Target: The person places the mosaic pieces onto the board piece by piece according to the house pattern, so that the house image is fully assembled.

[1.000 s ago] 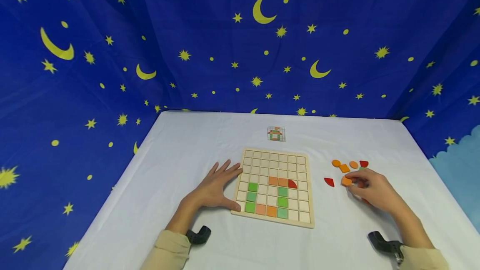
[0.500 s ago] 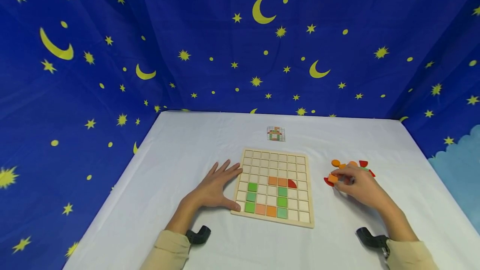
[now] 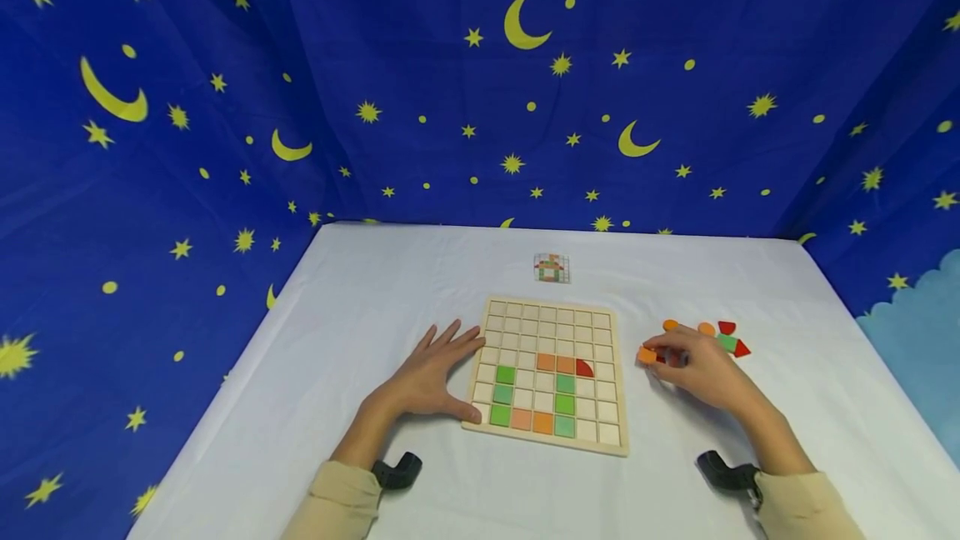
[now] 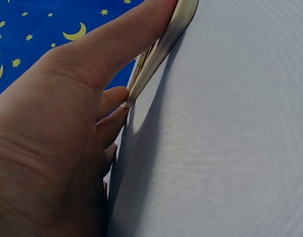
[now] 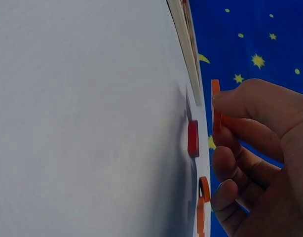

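Observation:
My left hand (image 3: pixel 431 373) lies with fingers spread at the left edge of the wooden grid board (image 3: pixel 617 332), thumb and fingertips touching its rim. Green, orange and red tiles fill some squares in the board's lower part, including a red quarter-circle tile (image 3: pixel 584 368). To the right of the board, my right hand (image 3: pixel 697 367) pinches an orange square tile (image 3: pixel 647 355) between thumb and finger. In the right wrist view the tile (image 5: pixel 215 89) is held on edge, above the table. A loose red piece (image 5: pixel 192 138) lies below, mostly hidden by the hand in the head view.
Behind my right hand lie loose pieces: an orange disc (image 3: pixel 706 329), a red piece (image 3: pixel 727 327), a green one (image 3: pixel 727 343) and a red triangle (image 3: pixel 742 348). A small pattern card (image 3: pixel 552 267) lies behind the board. Blue star-printed cloth (image 3: pixel 480 107) walls the white table.
My right hand has moved left with the orange tile, passing over the red quarter-circle piece towards the board. The left hand and board have stayed still.

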A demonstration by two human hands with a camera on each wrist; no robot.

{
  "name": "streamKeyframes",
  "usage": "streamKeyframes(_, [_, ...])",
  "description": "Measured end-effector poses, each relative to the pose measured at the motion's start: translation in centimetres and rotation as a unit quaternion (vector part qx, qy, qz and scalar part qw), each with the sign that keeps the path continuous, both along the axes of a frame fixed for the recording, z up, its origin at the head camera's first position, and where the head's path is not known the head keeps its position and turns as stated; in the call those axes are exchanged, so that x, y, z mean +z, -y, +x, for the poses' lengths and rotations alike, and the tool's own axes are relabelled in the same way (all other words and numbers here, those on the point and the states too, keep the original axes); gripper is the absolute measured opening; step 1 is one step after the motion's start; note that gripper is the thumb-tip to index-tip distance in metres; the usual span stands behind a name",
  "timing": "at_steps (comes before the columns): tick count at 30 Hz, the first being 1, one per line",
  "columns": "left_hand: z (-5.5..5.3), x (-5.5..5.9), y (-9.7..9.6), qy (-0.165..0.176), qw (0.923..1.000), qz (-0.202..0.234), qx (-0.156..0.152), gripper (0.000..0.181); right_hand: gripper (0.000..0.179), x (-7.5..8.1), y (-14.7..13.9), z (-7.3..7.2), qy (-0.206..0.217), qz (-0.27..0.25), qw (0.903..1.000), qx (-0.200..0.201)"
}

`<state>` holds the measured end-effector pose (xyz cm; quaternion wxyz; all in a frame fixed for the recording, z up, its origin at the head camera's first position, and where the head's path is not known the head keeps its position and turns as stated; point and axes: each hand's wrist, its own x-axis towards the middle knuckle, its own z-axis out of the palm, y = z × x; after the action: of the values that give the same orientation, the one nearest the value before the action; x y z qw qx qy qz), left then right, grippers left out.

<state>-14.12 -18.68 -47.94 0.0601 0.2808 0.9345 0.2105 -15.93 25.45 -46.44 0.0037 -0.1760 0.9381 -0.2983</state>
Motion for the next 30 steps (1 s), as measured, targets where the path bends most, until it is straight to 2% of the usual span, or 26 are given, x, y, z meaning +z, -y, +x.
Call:
streamKeyframes(10, [0.2,0.3,0.0,0.007,1.0000,0.001,0.003,0.118,0.025,-0.2,1.5,-0.4,-0.016,-0.027,0.9986,0.042])
streamKeyframes(21, [0.1,0.0,0.0,0.000,1.0000,0.004,0.000,0.118,0.026,0.4,3.5,-0.7,0.010,-0.026,0.9984,0.048])
streamKeyframes(30, [0.1,-0.1,0.0,0.006,1.0000,-0.004,0.006,0.118,0.026,0.7,4.7,-0.8,0.003,-0.019,0.9982,0.057])
